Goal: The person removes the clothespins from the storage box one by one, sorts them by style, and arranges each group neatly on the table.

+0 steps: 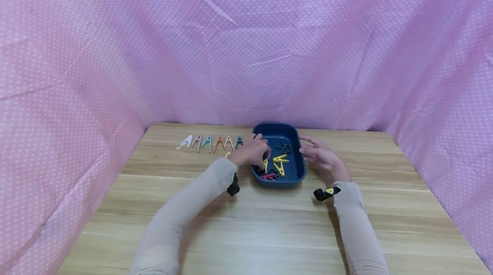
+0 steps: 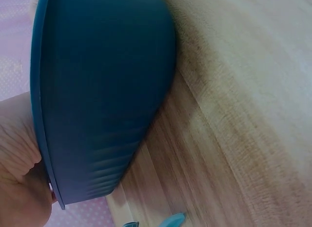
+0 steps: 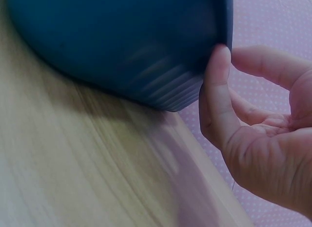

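Observation:
A dark blue bin (image 1: 279, 184) stands on the table with several plastic clothespins inside. My left hand (image 1: 252, 152) reaches over its left rim, fingers bent down inside. The fingertips pinch a yellow clothespin (image 1: 265, 164); the bin wall hides the fingertips in the left wrist view. My right hand (image 1: 321, 155) holds the bin's right rim, its thumb and a finger at the edge in the right wrist view. More yellow clothespins (image 1: 280, 168), red clothespins (image 1: 269, 176) and dark green clothespins (image 1: 284, 147) lie loose in the bin.
Left of the bin runs a row with a white clothespin (image 1: 187, 141), a blue clothespin (image 1: 208, 141), an orange clothespin (image 1: 218, 143) and others. Another yellow clothespin (image 1: 227, 154) shows beside my left wrist. A pink dotted curtain (image 1: 246, 52) encloses the wooden table (image 1: 277, 232).

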`<move>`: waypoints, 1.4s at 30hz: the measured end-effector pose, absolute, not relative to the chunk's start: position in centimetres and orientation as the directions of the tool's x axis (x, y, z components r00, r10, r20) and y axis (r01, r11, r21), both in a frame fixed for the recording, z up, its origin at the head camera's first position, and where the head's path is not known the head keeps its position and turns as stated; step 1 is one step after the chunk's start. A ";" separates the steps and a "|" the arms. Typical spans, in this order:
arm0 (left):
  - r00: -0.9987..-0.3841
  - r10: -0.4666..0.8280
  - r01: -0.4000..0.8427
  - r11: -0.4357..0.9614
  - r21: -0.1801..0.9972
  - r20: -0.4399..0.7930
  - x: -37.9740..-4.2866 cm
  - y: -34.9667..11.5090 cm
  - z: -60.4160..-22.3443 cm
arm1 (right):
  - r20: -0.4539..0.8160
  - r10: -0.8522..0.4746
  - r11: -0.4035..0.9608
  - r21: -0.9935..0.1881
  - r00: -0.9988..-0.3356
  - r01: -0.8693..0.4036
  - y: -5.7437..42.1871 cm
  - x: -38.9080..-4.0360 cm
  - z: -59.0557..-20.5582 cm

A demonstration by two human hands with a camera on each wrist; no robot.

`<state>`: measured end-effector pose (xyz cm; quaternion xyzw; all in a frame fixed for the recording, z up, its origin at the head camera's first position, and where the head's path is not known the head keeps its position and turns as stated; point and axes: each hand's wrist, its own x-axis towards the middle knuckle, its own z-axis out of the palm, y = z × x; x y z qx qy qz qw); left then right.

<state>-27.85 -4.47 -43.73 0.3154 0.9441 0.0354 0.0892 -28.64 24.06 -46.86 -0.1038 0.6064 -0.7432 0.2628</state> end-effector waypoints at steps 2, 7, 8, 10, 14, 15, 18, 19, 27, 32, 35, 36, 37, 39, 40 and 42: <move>-0.788 0.598 0.590 0.802 0.095 -0.148 -27.9 -4.5 -43.8 | -0.157 -0.517 -0.134 -0.956 -0.841 0.261 24.0 -28.7 -46.9; -0.798 0.591 0.584 0.807 0.091 -0.122 -27.9 -4.4 -43.9 | -0.150 -0.524 -0.138 -0.957 -0.838 0.257 24.1 -28.7 -46.8; -0.799 0.591 0.582 0.807 0.100 -0.112 -27.9 -4.4 -43.9 | -0.150 -0.526 -0.134 -0.958 -0.837 0.255 24.1 -28.7 -46.8; -0.801 0.592 0.581 0.804 0.123 -0.089 -27.8 -4.3 -43.7 | -0.147 -0.527 -0.124 -0.961 -0.837 0.247 24.3 -28.7 -46.7; -0.803 0.596 0.583 0.796 0.163 -0.036 -27.7 -4.4 -43.2 | -0.132 -0.534 -0.109 -0.969 -0.835 0.223 24.7 -28.9 -46.6; -0.802 0.597 0.585 0.793 0.169 -0.020 -27.7 -4.4 -43.0 | -0.126 -0.537 -0.111 -0.970 -0.834 0.218 24.8 -28.9 -46.6; -0.800 0.599 0.592 0.784 0.188 0.027 -27.7 -4.8 -42.6 | -0.112 -0.549 -0.112 -0.972 -0.828 0.206 25.0 -29.0 -46.5; -0.800 0.598 0.594 0.780 0.195 0.044 -27.7 -5.0 -42.4 | -0.109 -0.553 -0.114 -0.972 -0.826 0.205 25.1 -29.0 -46.5; -0.835 0.525 0.549 0.780 0.302 0.164 -27.0 -8.4 -39.6 | -0.133 -0.532 -0.079 -0.976 -0.836 0.205 25.1 -28.8 -46.7; -0.869 0.460 0.493 0.783 0.379 0.182 -26.4 -12.1 -39.1 | -0.138 -0.535 -0.085 -0.973 -0.834 0.216 24.6 -28.6 -46.8; -0.882 0.438 0.472 0.802 0.366 0.176 -26.1 -13.9 -39.4 | -0.120 -0.542 -0.100 -0.974 -0.832 0.206 24.5 -28.6 -47.0; -0.885 0.433 0.465 0.807 0.364 0.171 -26.1 -14.4 -39.5 | -0.112 -0.546 -0.110 -0.973 -0.830 0.204 24.5 -28.6 -47.1; -0.888 0.428 0.460 0.812 0.360 0.169 -26.0 -15.0 -39.7 | -0.112 -0.545 -0.118 -0.971 -0.831 0.208 24.5 -28.6 -47.2; -0.896 0.415 0.444 0.824 0.353 0.158 -25.7 -16.0 -40.1 | -0.114 -0.537 -0.126 -0.969 -0.836 0.213 24.5 -28.6 -47.3; -0.899 0.410 0.437 0.830 0.347 0.153 -25.6 -16.4 -40.3 | -0.113 -0.537 -0.128 -0.968 -0.836 0.214 24.5 -28.6 -47.3; -0.904 0.402 0.428 0.841 0.331 0.145 -25.5 -17.3 -40.8 | -0.116 -0.536 -0.136 -0.966 -0.836 0.222 24.5 -28.6 -47.3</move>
